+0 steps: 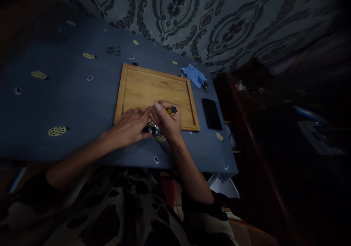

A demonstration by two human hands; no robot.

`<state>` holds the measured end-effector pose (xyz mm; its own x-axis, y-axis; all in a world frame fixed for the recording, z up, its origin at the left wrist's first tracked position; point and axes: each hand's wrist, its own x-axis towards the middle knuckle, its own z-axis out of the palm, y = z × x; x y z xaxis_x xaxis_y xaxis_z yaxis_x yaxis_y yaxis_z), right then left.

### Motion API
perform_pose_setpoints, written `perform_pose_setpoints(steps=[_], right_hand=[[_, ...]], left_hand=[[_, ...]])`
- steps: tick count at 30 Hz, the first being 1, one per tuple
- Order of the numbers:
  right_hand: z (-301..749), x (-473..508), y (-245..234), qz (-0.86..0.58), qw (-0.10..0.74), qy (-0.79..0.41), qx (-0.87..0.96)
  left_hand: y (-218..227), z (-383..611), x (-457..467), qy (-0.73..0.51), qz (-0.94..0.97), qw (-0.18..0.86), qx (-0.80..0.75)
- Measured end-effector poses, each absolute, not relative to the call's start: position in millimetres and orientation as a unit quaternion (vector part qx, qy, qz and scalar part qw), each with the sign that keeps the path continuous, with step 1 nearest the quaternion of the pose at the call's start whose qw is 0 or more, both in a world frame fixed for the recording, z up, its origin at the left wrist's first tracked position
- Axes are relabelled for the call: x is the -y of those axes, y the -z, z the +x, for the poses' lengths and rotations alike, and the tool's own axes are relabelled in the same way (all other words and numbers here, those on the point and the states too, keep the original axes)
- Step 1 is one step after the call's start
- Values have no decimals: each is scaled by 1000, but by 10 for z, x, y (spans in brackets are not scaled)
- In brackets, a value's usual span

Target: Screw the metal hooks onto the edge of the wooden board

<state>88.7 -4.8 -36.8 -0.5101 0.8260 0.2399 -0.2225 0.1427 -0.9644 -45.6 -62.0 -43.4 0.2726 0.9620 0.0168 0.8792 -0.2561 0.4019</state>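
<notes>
A framed wooden panel (153, 92) lies flat on the table near me. My right hand (168, 119) is closed in a fist around a screwdriver (172, 110), and its yellow-and-black handle end shows at the top of the fist. Below that fist, a small shiny metal fitting (153, 128) sits at the panel's front edge; its exact kind cannot be made out. My left hand (130, 125) grips the panel's front edge, its fingers over the top and its thumb beside the fitting. Both hands touch or nearly touch each other. The screwdriver's tip is hidden.
A blue cloth (194, 75) and a black phone (212, 114) lie right of the panel. Small metal or clear items (113, 50) rest farther back on the blue patterned tablecloth (68, 99). A patterned curtain or wall covering (175, 11) rises behind.
</notes>
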Motion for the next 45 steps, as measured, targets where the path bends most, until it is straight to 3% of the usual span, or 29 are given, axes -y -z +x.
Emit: perform_pose_setpoints(steps=[5, 12, 28, 37, 41, 45], right_hand=[[893, 59, 297, -258, 419, -601, 630], [1014, 91, 117, -265, 475, -564, 621], [996, 90, 281, -234, 541, -577, 566], [1050, -120, 165, -237, 561, -593, 526], [1074, -339, 249, -268, 510, -525, 627], [1046, -559, 342, -281, 336, -393, 809]], left_hand=[[436, -466, 636, -140, 784, 155, -585], [431, -481, 646, -154, 781, 159, -584], [384, -472, 634, -152, 774, 186, -586], [196, -896, 622, -255, 710, 258, -603], [171, -1150, 588, -310, 670, 249, -626], [256, -1269, 557, -341, 652, 259, -625]])
